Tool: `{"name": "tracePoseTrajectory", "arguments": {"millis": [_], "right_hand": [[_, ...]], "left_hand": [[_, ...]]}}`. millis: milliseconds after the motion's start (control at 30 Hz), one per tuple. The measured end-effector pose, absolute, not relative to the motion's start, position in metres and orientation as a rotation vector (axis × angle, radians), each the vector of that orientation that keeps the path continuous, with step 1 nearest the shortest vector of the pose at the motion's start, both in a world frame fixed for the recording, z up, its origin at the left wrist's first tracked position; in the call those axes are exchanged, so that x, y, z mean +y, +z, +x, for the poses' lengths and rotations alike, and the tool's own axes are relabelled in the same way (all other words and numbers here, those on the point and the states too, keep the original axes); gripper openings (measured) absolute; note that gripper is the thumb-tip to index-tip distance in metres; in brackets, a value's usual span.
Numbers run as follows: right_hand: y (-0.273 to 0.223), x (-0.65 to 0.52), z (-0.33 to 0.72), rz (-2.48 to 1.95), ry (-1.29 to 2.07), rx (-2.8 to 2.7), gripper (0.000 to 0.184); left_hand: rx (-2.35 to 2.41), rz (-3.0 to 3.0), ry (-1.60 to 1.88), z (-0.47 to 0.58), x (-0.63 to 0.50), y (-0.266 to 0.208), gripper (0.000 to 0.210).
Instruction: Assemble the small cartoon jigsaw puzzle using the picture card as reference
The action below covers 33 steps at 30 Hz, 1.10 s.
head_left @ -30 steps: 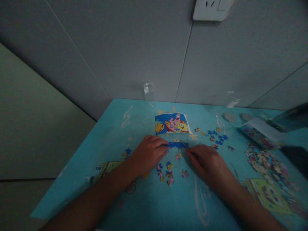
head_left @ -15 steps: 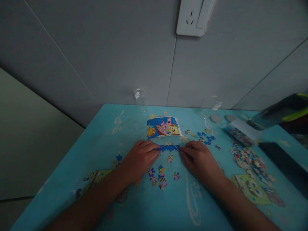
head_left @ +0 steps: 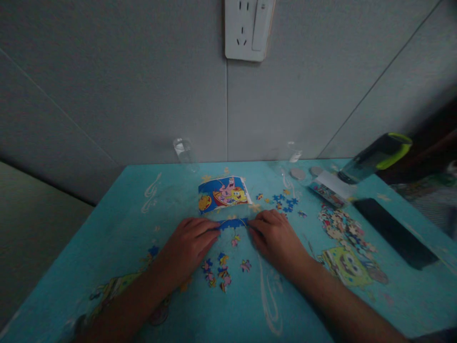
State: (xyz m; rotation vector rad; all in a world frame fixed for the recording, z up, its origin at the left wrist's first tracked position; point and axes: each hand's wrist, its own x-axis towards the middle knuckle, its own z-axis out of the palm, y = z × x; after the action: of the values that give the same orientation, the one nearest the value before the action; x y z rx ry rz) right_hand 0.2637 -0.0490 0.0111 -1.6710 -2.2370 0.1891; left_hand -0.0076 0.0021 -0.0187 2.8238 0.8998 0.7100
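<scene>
A short blue strip of joined jigsaw pieces (head_left: 233,223) lies on the table in front of me. My left hand (head_left: 193,240) has its fingers closed on the strip's left end. At the right end, the thumb and fingers of my right hand (head_left: 273,233) pinch the strip. Just beyond it lies a picture sheet (head_left: 224,194) with cartoon figures in a boat. Loose pink and yellow jigsaw pieces (head_left: 223,271) are scattered on the near side, between my forearms. My fingers partly cover both ends of the strip.
Blue loose pieces (head_left: 285,202) and a larger pile of pieces (head_left: 344,228) lie to the right. Near them are a dark phone-like slab (head_left: 394,233), a small printed box (head_left: 330,189) and a bottle (head_left: 374,157). Clear cups (head_left: 185,153) stand by the wall.
The view has turned to the right, so everything appears further left and the whole bottle shows. Both hands stay at the two ends of the strip.
</scene>
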Motion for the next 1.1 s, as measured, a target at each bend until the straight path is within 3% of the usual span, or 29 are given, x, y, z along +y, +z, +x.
{"name": "tracePoseTrajectory", "arguments": {"millis": [333, 633, 1100], "right_hand": [[0.014, -0.047, 0.268, -1.68, 0.153, -2.211, 0.018], [0.002, -0.018, 0.334, -2.117, -0.193, -1.887, 0.029], [-0.007, -0.001, 0.366, -2.186, -0.042, -1.706, 0.025]], "left_hand": [[0.846, 2.873, 0.676, -0.012, 0.005, -0.023, 0.023], [0.839, 2.896, 0.697, -0.01, 0.003, -0.018, 0.026], [1.059, 2.884, 0.745, -0.02, 0.013, -0.007, 0.026]]}}
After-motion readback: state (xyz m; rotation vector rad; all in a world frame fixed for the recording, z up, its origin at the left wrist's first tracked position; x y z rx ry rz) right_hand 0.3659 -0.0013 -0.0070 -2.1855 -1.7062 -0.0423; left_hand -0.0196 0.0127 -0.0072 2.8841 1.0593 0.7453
